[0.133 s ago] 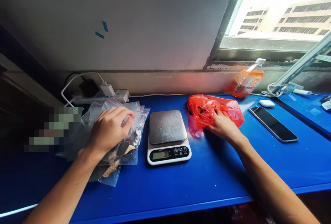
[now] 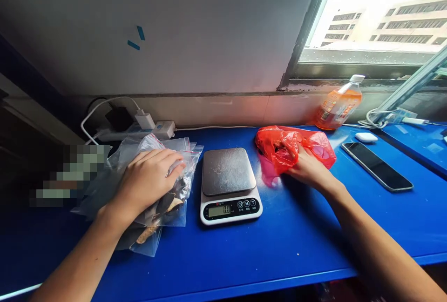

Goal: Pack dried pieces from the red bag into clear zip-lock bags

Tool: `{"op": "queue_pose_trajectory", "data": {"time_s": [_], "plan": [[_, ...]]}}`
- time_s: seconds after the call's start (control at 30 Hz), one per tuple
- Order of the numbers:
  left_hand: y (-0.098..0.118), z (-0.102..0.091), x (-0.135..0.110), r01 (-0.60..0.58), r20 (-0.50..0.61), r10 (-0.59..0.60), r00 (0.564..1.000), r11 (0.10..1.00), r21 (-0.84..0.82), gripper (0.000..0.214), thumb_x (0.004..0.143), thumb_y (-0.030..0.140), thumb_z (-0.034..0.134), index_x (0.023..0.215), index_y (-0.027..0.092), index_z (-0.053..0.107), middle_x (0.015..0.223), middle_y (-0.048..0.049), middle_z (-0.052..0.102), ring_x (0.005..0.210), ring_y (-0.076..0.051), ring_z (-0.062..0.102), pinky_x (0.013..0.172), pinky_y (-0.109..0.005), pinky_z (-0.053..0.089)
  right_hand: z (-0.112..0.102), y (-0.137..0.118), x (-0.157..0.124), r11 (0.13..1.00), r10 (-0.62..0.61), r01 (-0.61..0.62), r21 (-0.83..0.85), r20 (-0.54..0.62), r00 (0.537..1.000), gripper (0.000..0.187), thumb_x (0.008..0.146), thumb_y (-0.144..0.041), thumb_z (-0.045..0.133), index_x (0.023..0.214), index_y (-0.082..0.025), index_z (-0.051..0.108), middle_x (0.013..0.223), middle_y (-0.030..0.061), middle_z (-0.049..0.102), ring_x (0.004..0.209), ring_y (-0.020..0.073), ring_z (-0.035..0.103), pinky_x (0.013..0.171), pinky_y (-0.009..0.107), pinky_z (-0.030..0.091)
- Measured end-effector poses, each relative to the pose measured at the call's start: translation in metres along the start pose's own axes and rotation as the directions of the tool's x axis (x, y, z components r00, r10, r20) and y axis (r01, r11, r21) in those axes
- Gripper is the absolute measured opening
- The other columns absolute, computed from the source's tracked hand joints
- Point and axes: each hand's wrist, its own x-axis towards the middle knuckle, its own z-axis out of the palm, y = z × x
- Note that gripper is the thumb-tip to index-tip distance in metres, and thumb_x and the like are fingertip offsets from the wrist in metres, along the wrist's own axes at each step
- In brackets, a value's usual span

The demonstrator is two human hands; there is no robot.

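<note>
My left hand (image 2: 148, 181) lies flat on a pile of clear zip bags (image 2: 164, 209) holding dark dried pieces, at the left of the blue table (image 2: 279, 241). A small kitchen scale (image 2: 228, 183) with a bare steel plate stands in the middle; its display reads 0.0. To its right my right hand (image 2: 309, 167) grips the edge of a crumpled red plastic bag (image 2: 282, 146), fingers pressed into the plastic.
A black phone (image 2: 377, 166) lies face up at the right, with a white earbud case (image 2: 366, 137) behind it. An orange drink bottle (image 2: 337, 104) leans against the sill. A power strip (image 2: 139, 130) with a white charger sits against the back wall.
The view shifted slightly. My right hand has closed more into the red bag; my left hand stays on the clear bags.
</note>
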Motion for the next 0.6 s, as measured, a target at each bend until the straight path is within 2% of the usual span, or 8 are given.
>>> {"op": "queue_pose_trajectory", "data": {"time_s": [0.1, 0.2, 0.27, 0.33, 0.4, 0.5, 0.6], "plan": [[0.001, 0.0, -0.001, -0.016, 0.022, 0.015, 1.0, 0.999, 0.031, 0.034, 0.094, 0.04, 0.042, 0.101, 0.022, 0.069, 0.106, -0.0051, 0.073, 0.103, -0.03, 0.066, 0.092, -0.046, 0.046, -0.008, 0.01, 0.004, 0.994, 0.111, -0.109, 0.026, -0.082, 0.99, 0.036, 0.086, -0.019, 0.047, 0.119, -0.017, 0.06, 0.113, 0.015, 0.066, 0.104, 0.0272, 0.063, 0.088, 0.039, 0.051], [0.001, 0.0, 0.0, -0.013, 0.02, 0.012, 1.0, 1.0, 0.024, 0.037, 0.093, 0.042, 0.041, 0.102, 0.022, 0.07, 0.107, -0.0058, 0.073, 0.105, -0.031, 0.065, 0.093, -0.047, 0.046, -0.012, 0.025, 0.006, 0.971, 0.228, -0.237, -0.035, -0.16, 0.96, 0.043, 0.081, -0.008, 0.045, 0.121, -0.015, 0.06, 0.109, 0.0156, 0.067, 0.098, 0.0257, 0.064, 0.084, 0.035, 0.051], [0.001, 0.0, 0.0, -0.007, 0.022, 0.007, 1.0, 1.0, 0.017, 0.038, 0.092, 0.043, 0.04, 0.103, 0.022, 0.071, 0.108, -0.0062, 0.073, 0.106, -0.032, 0.065, 0.094, -0.048, 0.045, -0.012, 0.034, 0.007, 0.963, 0.242, -0.252, -0.091, -0.108, 0.964, 0.042, 0.077, -0.01, 0.054, 0.118, -0.013, 0.061, 0.112, 0.0172, 0.066, 0.102, 0.0281, 0.063, 0.086, 0.036, 0.05], [0.002, -0.001, 0.001, 0.003, 0.036, -0.003, 0.999, 1.0, 0.006, 0.037, 0.092, 0.043, 0.041, 0.103, 0.024, 0.071, 0.108, -0.0058, 0.073, 0.106, -0.032, 0.064, 0.094, -0.048, 0.045, -0.008, 0.041, 0.008, 0.97, 0.215, -0.217, -0.109, -0.025, 0.976, 0.044, 0.074, -0.018, 0.064, 0.117, -0.011, 0.061, 0.118, 0.0197, 0.064, 0.109, 0.031, 0.061, 0.092, 0.037, 0.048], [0.004, -0.002, 0.001, 0.015, 0.052, -0.014, 0.999, 1.0, -0.011, 0.035, 0.091, 0.042, 0.042, 0.102, 0.026, 0.071, 0.107, -0.0048, 0.073, 0.105, -0.032, 0.064, 0.094, -0.048, 0.044, -0.004, 0.045, 0.009, 0.98, 0.181, -0.179, -0.089, 0.014, 0.983, 0.047, 0.075, -0.022, 0.067, 0.12, -0.011, 0.058, 0.123, 0.0198, 0.063, 0.114, 0.0309, 0.059, 0.097, 0.038, 0.045], [0.005, -0.002, 0.002, 0.033, 0.06, -0.03, 0.998, 0.998, -0.044, 0.033, 0.089, 0.042, 0.043, 0.1, 0.027, 0.071, 0.105, -0.0036, 0.073, 0.104, -0.032, 0.064, 0.094, -0.049, 0.044, 0.001, 0.047, 0.012, 0.967, 0.238, -0.239, -0.085, -0.014, 0.971, 0.042, 0.081, -0.024, 0.06, 0.12, -0.01, 0.057, 0.113, 0.0198, 0.067, 0.108, 0.0312, 0.062, 0.09, 0.039, 0.047], [0.005, -0.001, 0.003, 0.047, 0.064, -0.043, 0.997, 0.997, -0.06, 0.034, 0.088, 0.042, 0.042, 0.099, 0.026, 0.07, 0.107, -0.004, 0.073, 0.104, -0.032, 0.064, 0.094, -0.05, 0.044, 0.005, 0.048, 0.015, 0.948, 0.307, -0.312, -0.069, -0.072, 0.949, 0.039, 0.082, -0.03, 0.06, 0.115, -0.01, 0.06, 0.106, 0.0207, 0.068, 0.101, 0.0338, 0.064, 0.083, 0.04, 0.048]]}}
